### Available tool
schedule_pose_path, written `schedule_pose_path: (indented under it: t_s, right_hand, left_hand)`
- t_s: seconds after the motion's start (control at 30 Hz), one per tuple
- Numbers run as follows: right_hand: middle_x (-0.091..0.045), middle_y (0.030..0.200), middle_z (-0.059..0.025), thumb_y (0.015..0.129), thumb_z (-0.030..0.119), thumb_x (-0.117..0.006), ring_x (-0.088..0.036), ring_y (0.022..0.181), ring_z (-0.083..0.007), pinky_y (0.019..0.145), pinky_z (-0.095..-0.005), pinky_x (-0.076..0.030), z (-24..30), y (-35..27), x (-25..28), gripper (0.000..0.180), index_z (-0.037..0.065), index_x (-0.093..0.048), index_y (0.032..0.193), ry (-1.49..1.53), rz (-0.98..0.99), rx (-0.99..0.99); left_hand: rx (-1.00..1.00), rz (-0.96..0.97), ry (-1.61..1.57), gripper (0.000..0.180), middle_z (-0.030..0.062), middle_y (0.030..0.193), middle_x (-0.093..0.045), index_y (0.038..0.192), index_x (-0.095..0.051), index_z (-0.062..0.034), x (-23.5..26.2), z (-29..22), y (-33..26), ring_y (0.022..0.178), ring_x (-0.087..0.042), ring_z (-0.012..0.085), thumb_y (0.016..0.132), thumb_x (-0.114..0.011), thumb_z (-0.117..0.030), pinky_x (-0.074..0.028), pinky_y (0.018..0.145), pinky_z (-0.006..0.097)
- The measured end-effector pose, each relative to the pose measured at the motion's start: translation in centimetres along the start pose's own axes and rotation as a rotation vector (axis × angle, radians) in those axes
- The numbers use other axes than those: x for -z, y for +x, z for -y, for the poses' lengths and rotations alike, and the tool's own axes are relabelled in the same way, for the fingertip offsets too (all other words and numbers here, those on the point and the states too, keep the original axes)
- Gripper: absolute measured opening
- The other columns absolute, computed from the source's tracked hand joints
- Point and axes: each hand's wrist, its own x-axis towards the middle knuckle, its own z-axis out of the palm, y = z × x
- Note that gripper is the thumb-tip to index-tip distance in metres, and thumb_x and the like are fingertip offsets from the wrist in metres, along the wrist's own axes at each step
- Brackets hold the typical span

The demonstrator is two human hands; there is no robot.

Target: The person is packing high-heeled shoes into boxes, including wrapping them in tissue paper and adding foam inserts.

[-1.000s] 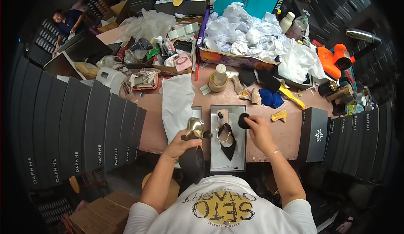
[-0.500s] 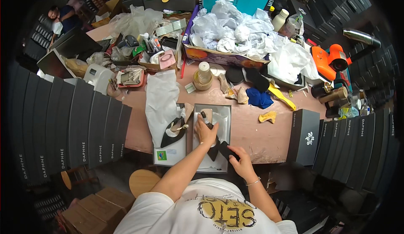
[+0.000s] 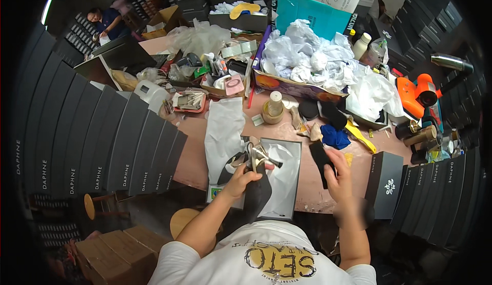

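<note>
A black pointed high-heeled shoe (image 3: pixel 258 197) is gripped in my left hand (image 3: pixel 242 181), lifted over an open shoebox (image 3: pixel 295 193) with white paper inside. Its toe points toward me and its thin heel sticks out to the right. The second black shoe (image 3: pixel 226 171) lies to the left of that hand, partly covered by it. In my right hand (image 3: pixel 338 175) is a flat, oblong black pad (image 3: pixel 321 163), held upright over the table on the right of the box. What the pad is made of I cannot make out.
Stacked dark shoeboxes stand left (image 3: pixel 105 152) and right (image 3: pixel 430 198). Behind are a carton of crumpled paper (image 3: pixel 302 82), a jar with a white-topped bottle (image 3: pixel 273 112), a blue cloth (image 3: pixel 334 137), a yellow-handled brush (image 3: pixel 361 136) and an orange heat gun (image 3: pixel 417 93). Another person sits far left.
My left hand has raised the shoe out of the box and moved it left. The right hand has carried the black pad away to the right and farther up the table. The view has shifted.
</note>
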Motion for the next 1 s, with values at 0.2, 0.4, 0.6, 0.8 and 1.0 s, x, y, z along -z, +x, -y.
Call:
schedule_pose_path:
  t_s: [0.2, 0.4, 0.6, 0.8, 1.0]
  right_hand:
    - [-0.058, 0.112, -0.0047, 0.077, 0.011, -0.056, -0.052, 0.107, -0.0230, 0.091, -0.0357, -0.039, 5.7, 4.2, -4.0, 0.041, 0.013, -0.062, 0.117, -0.273, 0.646, 0.740]
    - [-0.060, 0.105, -0.0078, 0.073, -0.001, -0.058, -0.054, 0.097, -0.0267, 0.079, -0.0381, -0.044, 2.6, 1.9, -3.9, 0.044, 0.008, -0.061, 0.116, -0.192, 0.248, 0.384]
    - [-0.060, 0.107, -0.0058, 0.069, -0.004, -0.058, -0.053, 0.096, -0.0262, 0.078, -0.0382, -0.041, 1.4, -2.6, -4.4, 0.045, 0.008, -0.064, 0.112, -0.463, 0.414, 0.165]
    - [-0.059, 0.109, -0.0077, 0.067, -0.001, -0.062, -0.054, 0.100, -0.0263, 0.083, -0.0403, -0.042, 4.1, -2.7, -6.1, 0.046, 0.009, -0.063, 0.112, -0.260, 0.291, 0.243]
    - [-0.053, 0.122, -0.0180, 0.079, 0.006, -0.064, -0.050, 0.112, -0.0348, 0.092, -0.0435, -0.040, -11.8, -2.9, -1.0, 0.045, 0.006, -0.056, 0.124, -0.535, 0.064, -0.087]
  left_hand:
    - [0.166, 0.301, -0.104, 0.067, 0.0156, 0.102, -0.063, 0.120, -0.051, 0.0043, -1.0, -1.0, -3.7, 0.098, -0.062, 0.0287, 0.060, -0.061, -0.022, -0.046, 0.095, 0.040]
    - [0.230, 0.302, -0.568, 0.075, 0.0147, 0.109, -0.059, 0.130, -0.046, 0.0035, 0.5, 1.4, -4.4, 0.094, -0.061, 0.0269, 0.061, -0.064, -0.022, -0.050, 0.087, 0.041]
    - [0.219, 0.360, -0.970, 0.070, 0.0183, 0.102, -0.059, 0.126, -0.048, 0.0031, 1.9, 5.1, -3.4, 0.089, -0.058, 0.0279, 0.074, -0.064, -0.041, -0.051, 0.085, 0.044]
    - [0.325, 0.238, -0.753, 0.064, 0.0142, 0.086, -0.058, 0.115, -0.052, 0.0004, 0.6, 6.0, -1.2, 0.082, -0.062, 0.0293, 0.076, -0.064, -0.049, -0.052, 0.076, 0.042]
    - [0.297, 0.333, -1.348, 0.049, 0.0123, 0.086, -0.051, 0.102, -0.052, 0.0095, -0.7, 6.4, 0.1, 0.082, -0.052, 0.0236, 0.083, -0.060, -0.035, -0.058, 0.078, 0.044]
